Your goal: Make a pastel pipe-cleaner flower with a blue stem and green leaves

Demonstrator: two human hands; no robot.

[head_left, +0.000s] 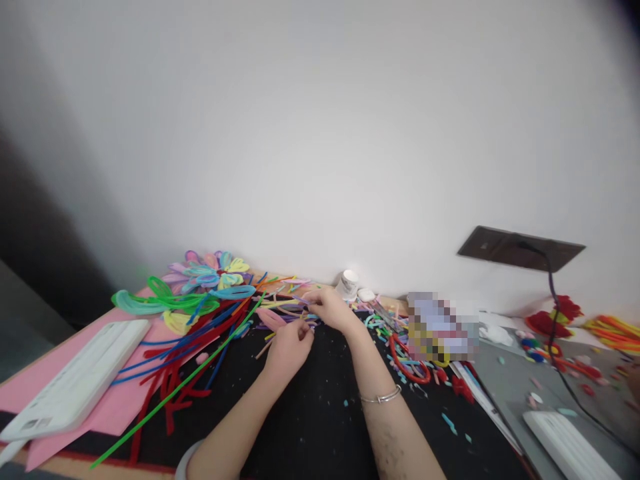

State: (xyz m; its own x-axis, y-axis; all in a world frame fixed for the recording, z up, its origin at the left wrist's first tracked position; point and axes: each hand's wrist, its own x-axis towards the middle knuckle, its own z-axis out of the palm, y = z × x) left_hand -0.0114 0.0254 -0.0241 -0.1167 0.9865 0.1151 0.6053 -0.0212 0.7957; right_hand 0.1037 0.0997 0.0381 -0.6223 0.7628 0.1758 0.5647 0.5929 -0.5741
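Observation:
My left hand [291, 343] is closed, its thumb and fingers pinched together at the near side of a pile of pipe cleaners [280, 307]; what it pinches is too small to name. Just beyond it and to the right, my right hand [326, 308] reaches into the same pile with bent fingers, wrist turned inward. Its fingertips meet near thin purple stems, and whether they grip one is unclear. A pink looped piece [271, 319] lies left of my hands. Beneath everything spreads a black mat [320, 413] with small scraps on it.
Pastel looped flowers [210, 272], green loops [165, 300], red and blue stems and a long green stem [175, 387] lie left, beside a white power strip [80, 377] on pink paper. A paper cup [348, 285] stands by the wall. Rightward are scraps, a black cable [553, 320] and another white strip [570, 443].

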